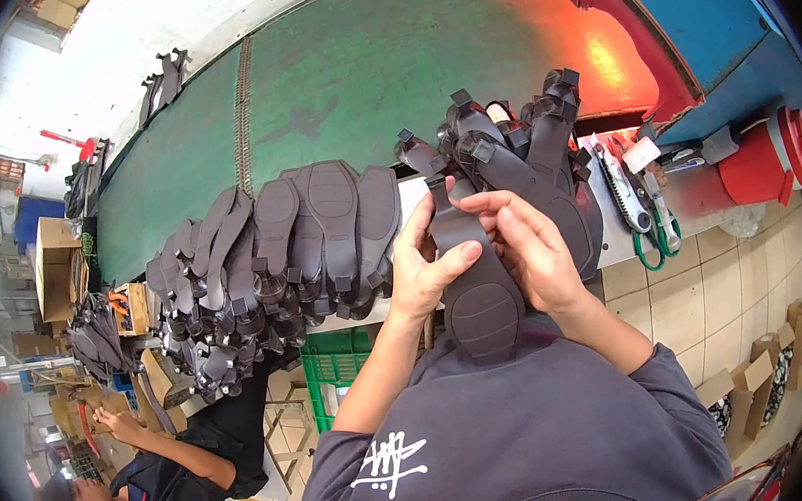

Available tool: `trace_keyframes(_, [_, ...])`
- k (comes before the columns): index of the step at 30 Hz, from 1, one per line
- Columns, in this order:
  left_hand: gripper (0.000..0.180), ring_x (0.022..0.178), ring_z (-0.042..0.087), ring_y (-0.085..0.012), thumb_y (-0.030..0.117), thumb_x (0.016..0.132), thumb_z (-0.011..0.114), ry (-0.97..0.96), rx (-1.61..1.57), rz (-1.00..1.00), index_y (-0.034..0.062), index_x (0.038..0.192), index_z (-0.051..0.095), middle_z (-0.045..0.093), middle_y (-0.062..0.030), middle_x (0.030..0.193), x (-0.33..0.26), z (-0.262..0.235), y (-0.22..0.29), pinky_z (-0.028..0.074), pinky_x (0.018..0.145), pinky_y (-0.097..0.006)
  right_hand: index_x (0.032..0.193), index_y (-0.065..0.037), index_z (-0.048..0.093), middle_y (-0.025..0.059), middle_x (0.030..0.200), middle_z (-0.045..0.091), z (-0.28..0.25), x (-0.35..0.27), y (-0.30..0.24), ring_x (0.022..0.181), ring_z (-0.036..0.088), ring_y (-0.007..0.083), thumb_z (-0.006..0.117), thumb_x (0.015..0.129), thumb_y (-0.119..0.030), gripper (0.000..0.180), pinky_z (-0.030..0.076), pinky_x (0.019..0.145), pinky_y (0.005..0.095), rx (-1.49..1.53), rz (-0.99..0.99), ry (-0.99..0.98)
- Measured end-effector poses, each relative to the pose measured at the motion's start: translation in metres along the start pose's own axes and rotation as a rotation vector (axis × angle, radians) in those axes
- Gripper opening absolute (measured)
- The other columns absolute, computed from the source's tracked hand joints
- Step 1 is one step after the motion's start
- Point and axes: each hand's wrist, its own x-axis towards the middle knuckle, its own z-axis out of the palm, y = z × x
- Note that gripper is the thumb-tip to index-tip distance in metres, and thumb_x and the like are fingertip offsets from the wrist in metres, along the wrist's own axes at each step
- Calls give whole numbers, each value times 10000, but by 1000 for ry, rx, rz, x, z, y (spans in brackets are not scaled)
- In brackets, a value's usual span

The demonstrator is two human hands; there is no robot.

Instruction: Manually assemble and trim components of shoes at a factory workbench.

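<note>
A black high-heeled shoe sole [486, 310] is held in front of my chest, its wide ridged tread end toward me. My left hand [425, 267] grips its narrow middle, with the thumb laid across the face and the fingers behind the far edge. On the other side, my right hand [538, 252] has its bent fingers against the sole's edge near the heel end; part of its grip is hidden. Just beyond my hands, more heeled soles [537, 155] lie in a pile. To the left, a long row of overlapping black soles [332, 204] lines the near table edge.
A green conveyor belt [354, 67] runs behind the soles, lit orange under a red-edged hood [650, 33]. On the right lie a utility knife [619, 189], green-handled scissors [656, 240] and a red container [767, 157]. A green crate [322, 379] stands below; a co-worker [171, 466] is lower left.
</note>
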Motion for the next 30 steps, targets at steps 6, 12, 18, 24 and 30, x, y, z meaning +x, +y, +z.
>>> trace_keyframes(6, [853, 1045, 611, -218, 263, 671, 839, 217, 147, 329, -30, 1385, 477, 618, -107, 1155, -7, -35, 12, 474, 944, -362, 1224, -19, 561, 40, 837, 635, -15, 14, 10, 701, 580, 85, 463, 1033, -219, 293, 490, 630, 252, -431, -105, 87])
trace_keyframes(12, [859, 988, 589, -156, 169, 563, 846, 78, 533, 361, -71, 1319, 518, 615, -119, 1140, -52, -55, 81, 470, 844, -279, 1171, -64, 550, 176, 860, 654, 8, 27, 35, 759, 655, 361, 627, 912, -194, 300, 528, 667, 432, -1430, -273, -134])
trace_keyframes(18, [704, 944, 656, -259, 195, 526, 855, -197, 989, 185, -91, 1117, 599, 647, -183, 1105, -85, -50, 66, 503, 850, -308, 1145, -61, 551, 172, 944, 661, 25, 48, 54, 888, 655, 349, 638, 889, -311, 368, 543, 723, 444, -1738, -116, -217])
trace_keyframes(24, [768, 1072, 591, -198, 182, 596, 826, -55, 514, -168, -56, 1259, 520, 619, -140, 1218, -122, -57, 24, 442, 945, -311, 1066, -53, 610, 157, 877, 662, 8, 24, 7, 840, 656, 354, 647, 883, -261, 280, 522, 718, 451, -1361, -321, -274])
trace_keyframes(30, [774, 1002, 549, -157, 289, 652, 829, -49, 399, -285, -14, 1268, 473, 583, -85, 1156, -112, -62, 7, 430, 897, -290, 870, -14, 686, 72, 652, 625, -78, -14, -69, 582, 562, 98, 632, 886, -86, 92, 443, 545, 270, -1263, -354, 530])
